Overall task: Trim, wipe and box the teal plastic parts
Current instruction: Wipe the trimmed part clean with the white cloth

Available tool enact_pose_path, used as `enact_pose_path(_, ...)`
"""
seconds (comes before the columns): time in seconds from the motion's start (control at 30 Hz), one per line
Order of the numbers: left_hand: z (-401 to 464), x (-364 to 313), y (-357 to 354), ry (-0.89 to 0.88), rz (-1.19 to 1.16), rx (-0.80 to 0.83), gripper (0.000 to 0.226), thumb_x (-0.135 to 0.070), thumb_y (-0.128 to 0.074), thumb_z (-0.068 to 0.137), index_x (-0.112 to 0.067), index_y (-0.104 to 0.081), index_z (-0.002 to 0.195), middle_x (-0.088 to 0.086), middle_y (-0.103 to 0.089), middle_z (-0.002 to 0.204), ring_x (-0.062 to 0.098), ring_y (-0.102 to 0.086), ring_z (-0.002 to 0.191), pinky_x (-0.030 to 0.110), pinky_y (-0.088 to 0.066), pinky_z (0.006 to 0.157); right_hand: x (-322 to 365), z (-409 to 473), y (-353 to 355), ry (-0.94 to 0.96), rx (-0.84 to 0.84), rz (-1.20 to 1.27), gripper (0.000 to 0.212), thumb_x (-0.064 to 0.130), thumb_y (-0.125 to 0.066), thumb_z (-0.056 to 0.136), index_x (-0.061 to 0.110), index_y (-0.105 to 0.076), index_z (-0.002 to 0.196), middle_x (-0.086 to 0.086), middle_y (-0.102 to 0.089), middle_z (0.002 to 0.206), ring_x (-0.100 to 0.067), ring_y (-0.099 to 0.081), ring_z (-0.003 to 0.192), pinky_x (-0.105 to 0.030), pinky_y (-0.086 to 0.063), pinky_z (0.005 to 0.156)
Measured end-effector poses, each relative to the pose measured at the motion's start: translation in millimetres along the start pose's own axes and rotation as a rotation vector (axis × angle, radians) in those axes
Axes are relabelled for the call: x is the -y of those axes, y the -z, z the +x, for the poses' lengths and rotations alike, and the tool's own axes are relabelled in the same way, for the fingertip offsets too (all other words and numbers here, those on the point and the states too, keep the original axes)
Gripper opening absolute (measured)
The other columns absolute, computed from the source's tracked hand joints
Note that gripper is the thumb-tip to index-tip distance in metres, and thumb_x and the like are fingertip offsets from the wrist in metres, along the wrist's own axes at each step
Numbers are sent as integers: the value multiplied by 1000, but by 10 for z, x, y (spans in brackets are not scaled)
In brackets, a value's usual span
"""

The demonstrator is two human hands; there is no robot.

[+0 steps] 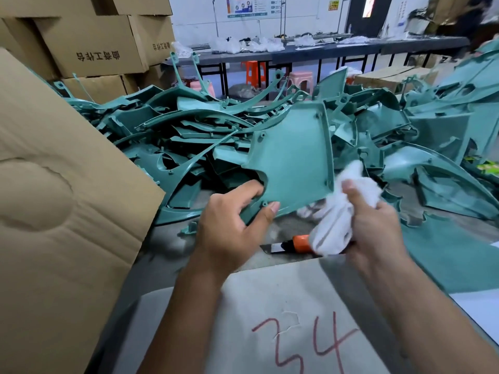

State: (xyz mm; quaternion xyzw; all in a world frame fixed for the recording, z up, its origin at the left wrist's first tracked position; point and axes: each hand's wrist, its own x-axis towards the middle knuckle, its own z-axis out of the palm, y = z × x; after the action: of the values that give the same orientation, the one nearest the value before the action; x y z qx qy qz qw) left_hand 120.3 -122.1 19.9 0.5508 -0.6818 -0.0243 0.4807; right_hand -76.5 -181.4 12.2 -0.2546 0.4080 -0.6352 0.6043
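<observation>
A flat, curved teal plastic panel (290,160) is held up over the table. My left hand (232,222) grips its lower left corner, thumb on the front and fingers behind. My right hand (375,228) holds a crumpled white cloth (340,211) just right of the panel's lower right edge. Behind, a large heap of teal plastic parts (175,130) covers the table. An orange-handled knife (294,244) lies on the table under the cloth.
A big open cardboard box flap (54,198) stands at the left. Stacked cartons (89,47) rise behind it. A cardboard sheet marked "34" in red (297,319) lies in front of me. More teal parts (445,125) pile up at the right.
</observation>
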Motion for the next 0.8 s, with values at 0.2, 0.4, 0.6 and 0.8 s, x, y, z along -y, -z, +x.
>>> enact_pose_path(0.2,-34,79,107,69,38,15,32,-40,-68,90,-38,-42,70,-19,-44,60,8,-40,59,13,-23,52,76,291,185,262,-170,-200,12,38,-71,98,26,-69,98,7,-79,93,-15,-76,91,-50,-62,92)
enact_pose_path(0.4,-30,87,42,56,51,95,46,-66,-68,82,-28,-44,74,-8,-36,61,5,-36,54,24,-23,53,-2,105,41,173,297,-102,56,65,-53,95,25,-72,129,5,-75,123,-11,-67,116,-48,-46,113)
enact_pose_path(0.6,-12,70,21,54,139,152,62,-87,-71,62,-29,-54,79,-8,-53,62,14,-44,53,32,-38,49,54,154,135,355,340,-357,6,15,-74,96,20,-75,93,1,-67,72,-12,-61,57,-26,-51,51)
enact_pose_path(0.8,-16,-9,-9,62,70,219,45,-71,-79,66,-33,-64,87,-14,-69,75,10,-64,66,32,-52,56,18,184,166,596,104,-663,55,47,-66,99,5,-54,66,-2,-52,51,-11,-42,48,-24,-31,44)
